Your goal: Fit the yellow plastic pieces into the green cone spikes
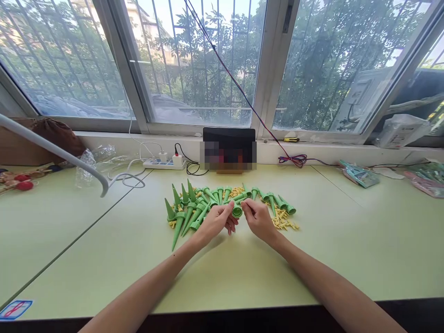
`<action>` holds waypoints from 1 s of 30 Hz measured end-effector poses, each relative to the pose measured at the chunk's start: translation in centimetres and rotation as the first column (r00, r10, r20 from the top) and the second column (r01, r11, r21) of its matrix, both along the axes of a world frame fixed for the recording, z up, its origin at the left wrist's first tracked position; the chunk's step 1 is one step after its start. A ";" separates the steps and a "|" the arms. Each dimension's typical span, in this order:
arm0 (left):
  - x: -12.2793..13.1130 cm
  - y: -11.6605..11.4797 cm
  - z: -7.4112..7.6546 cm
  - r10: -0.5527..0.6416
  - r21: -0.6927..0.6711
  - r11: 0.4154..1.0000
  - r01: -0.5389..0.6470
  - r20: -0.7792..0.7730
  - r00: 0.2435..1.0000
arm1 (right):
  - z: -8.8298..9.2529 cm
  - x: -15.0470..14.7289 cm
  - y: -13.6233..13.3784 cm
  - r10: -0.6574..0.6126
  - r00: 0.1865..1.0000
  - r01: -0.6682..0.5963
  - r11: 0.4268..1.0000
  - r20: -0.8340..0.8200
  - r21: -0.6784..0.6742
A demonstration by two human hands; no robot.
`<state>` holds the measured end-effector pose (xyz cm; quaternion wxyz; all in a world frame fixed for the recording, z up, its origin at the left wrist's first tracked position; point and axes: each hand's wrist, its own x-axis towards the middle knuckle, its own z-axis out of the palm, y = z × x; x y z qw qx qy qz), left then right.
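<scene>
My left hand [218, 220] and my right hand [257, 217] meet over the middle of the pale green table [222, 273]. Both are closed on one green plastic cone spike [237, 210], its round open end facing me. The left fingers pinch its left side, the right fingers its right. Behind the hands lie several more green cone spikes [189, 210], fanned out on the left, and others [277, 203] on the right. Small yellow plastic pieces [284, 222] are scattered beside the right hand and further back [237, 190].
A dark tablet [229, 149] stands against the window sill. A white power strip [164, 163] with cables lies to its left. A white curved lamp arm [58, 152] crosses the left side. Plastic packets [359, 175] lie at the right, a brown bag [57, 134] at far left.
</scene>
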<state>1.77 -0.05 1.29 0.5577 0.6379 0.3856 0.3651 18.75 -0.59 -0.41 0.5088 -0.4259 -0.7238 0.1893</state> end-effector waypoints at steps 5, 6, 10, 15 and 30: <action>-0.2 -0.1 0.2 -0.036 -0.050 0.998 0.036 0.000 0.999 | -0.5 -0.2 0.2 0.029 0.999 -0.029 1.000 0.015 0.007; -0.3 -0.1 0.1 -0.039 -0.051 0.998 0.039 0.000 0.999 | -0.5 -0.2 0.2 0.031 0.999 -0.031 1.000 0.011 0.002; -0.5 0.2 -0.2 -0.073 -0.014 0.997 0.073 -0.004 0.997 | -0.5 -0.3 0.2 0.032 0.999 -0.033 0.998 -0.010 -0.050; -0.8 0.2 -0.5 -0.071 0.195 0.976 0.093 -0.116 0.991 | -0.5 -0.4 0.1 0.012 0.999 -0.019 0.986 -0.039 -0.168; -0.7 0.2 -1.4 0.188 0.620 0.778 0.102 -0.385 0.904 | -0.2 -0.1 0.6 -0.012 0.999 0.019 0.979 0.035 -0.203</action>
